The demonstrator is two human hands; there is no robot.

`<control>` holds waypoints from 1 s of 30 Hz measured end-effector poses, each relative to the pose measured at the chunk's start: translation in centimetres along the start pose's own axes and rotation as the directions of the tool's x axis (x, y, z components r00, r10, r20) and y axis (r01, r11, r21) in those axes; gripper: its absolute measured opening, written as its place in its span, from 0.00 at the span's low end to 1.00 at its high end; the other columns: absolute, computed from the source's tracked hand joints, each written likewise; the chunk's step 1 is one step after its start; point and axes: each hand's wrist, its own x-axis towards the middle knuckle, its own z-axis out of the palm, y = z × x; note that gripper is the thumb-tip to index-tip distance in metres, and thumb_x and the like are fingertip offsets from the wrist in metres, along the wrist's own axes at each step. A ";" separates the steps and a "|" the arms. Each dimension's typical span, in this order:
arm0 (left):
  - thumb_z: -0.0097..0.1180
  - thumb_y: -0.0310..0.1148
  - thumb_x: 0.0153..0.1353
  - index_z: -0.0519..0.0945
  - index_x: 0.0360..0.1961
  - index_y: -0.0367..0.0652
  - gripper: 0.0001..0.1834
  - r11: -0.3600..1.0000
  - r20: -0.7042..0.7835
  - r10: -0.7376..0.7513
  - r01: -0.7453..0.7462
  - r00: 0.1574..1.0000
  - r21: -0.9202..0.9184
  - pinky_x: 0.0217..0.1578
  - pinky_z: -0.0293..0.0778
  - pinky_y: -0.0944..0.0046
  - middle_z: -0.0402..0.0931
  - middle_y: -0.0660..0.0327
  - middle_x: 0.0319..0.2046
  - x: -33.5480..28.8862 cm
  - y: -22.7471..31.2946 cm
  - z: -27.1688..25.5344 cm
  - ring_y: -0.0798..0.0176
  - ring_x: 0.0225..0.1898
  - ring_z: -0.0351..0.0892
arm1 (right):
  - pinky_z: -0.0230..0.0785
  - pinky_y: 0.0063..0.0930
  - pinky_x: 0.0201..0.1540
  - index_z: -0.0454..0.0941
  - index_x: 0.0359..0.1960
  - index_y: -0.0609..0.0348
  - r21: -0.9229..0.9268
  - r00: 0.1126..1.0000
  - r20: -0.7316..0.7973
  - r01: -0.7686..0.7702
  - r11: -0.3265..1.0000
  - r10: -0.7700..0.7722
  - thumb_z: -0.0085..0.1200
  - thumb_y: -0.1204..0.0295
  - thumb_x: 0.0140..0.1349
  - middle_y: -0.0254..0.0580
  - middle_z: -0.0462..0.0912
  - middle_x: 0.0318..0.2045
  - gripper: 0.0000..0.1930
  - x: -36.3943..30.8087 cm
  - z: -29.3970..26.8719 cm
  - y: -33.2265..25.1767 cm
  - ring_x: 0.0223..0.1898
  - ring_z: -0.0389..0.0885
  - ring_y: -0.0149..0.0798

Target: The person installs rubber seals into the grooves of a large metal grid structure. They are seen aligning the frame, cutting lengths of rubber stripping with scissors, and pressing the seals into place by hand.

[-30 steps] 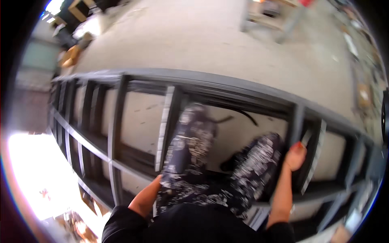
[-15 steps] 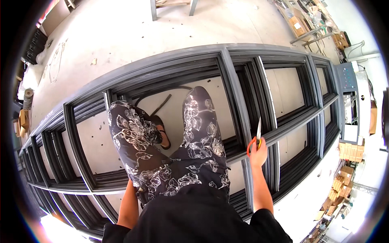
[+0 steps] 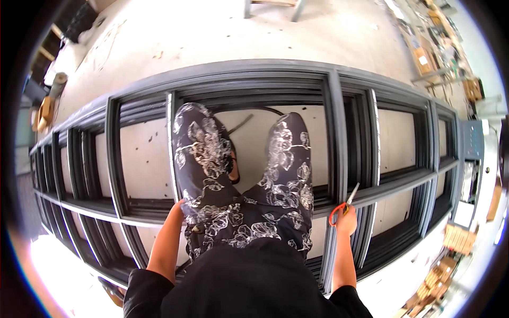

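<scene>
My right hand [image 3: 347,221] is closed round a pair of scissors [image 3: 349,203] with orange-red handles. Their pointed blades angle up and to the right, over the middle bar of a stack of dark grey metal frames [image 3: 335,132]. My left hand [image 3: 181,208] is beside my left thigh, close to the same frame's middle bar; its fingers are mostly hidden behind the patterned trousers [image 3: 209,153]. Both of my legs are within one opening of the stack, and a sandalled foot [image 3: 234,168] shows on the floor there.
A strip of dark hose or cable [image 3: 241,123] lies on the floor inside that opening. At the right end stands a grey cabinet [image 3: 471,139] with controls. Cardboard boxes [image 3: 459,239] are piled along the right side, and a cluttered bench [image 3: 424,53] stands at the far right.
The scene has shifted to the right in the picture as my view turned. My left hand has come partly out from behind my thigh. The scissors now tilt further right.
</scene>
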 end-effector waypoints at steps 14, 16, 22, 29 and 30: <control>0.60 0.34 0.62 0.79 0.50 0.32 0.18 0.988 0.020 0.005 -0.002 1.000 -0.153 0.43 0.76 0.61 0.83 0.52 0.40 1.2 -0.5 0.4 0.61 0.40 0.80 | 0.73 0.41 0.40 0.77 0.50 0.63 0.082 0.959 -0.088 0.276 0.958 -0.268 0.59 0.66 0.60 0.46 0.82 0.32 0.19 3.3 -7.8 -8.6 0.35 0.81 0.47; 0.60 0.34 0.62 0.79 0.50 0.32 0.18 0.985 0.019 0.014 -0.010 1.000 -0.171 0.43 0.76 0.62 0.83 0.53 0.40 1.6 0.2 0.4 0.61 0.40 0.80 | 0.74 0.35 0.40 0.77 0.50 0.65 0.271 0.945 -0.088 0.326 0.906 -0.314 0.58 0.66 0.63 0.45 0.82 0.34 0.18 4.3 -9.9 -13.1 0.35 0.82 0.41; 0.60 0.34 0.63 0.79 0.50 0.32 0.18 0.978 0.012 0.017 -0.014 1.000 -0.209 0.42 0.76 0.62 0.83 0.53 0.40 2.7 3.3 0.2 0.62 0.40 0.81 | 0.73 0.25 0.46 0.79 0.50 0.65 0.619 0.913 0.045 0.293 0.729 -0.406 0.59 0.66 0.65 0.40 0.83 0.39 0.17 7.0 -10.5 -22.9 0.40 0.80 0.30; 0.60 0.34 0.63 0.79 0.50 0.32 0.18 0.937 -0.039 -0.143 0.122 0.989 -0.326 0.42 0.76 0.63 0.83 0.53 0.40 3.3 4.9 -0.1 0.62 0.40 0.81 | 0.73 0.38 0.50 0.78 0.50 0.61 0.371 0.360 0.385 0.783 0.499 -0.850 0.56 0.64 0.63 0.51 0.82 0.43 0.17 19.0 -4.7 -43.0 0.46 0.82 0.49; 0.60 0.34 0.63 0.79 0.50 0.32 0.18 0.939 -0.037 -0.151 0.132 0.988 -0.318 0.42 0.76 0.63 0.83 0.53 0.40 4.1 6.7 -0.1 0.62 0.40 0.81 | 0.71 0.44 0.54 0.77 0.50 0.60 0.295 0.143 0.441 0.909 0.294 -0.886 0.55 0.63 0.61 0.52 0.82 0.43 0.18 20.8 -2.2 -44.8 0.48 0.80 0.52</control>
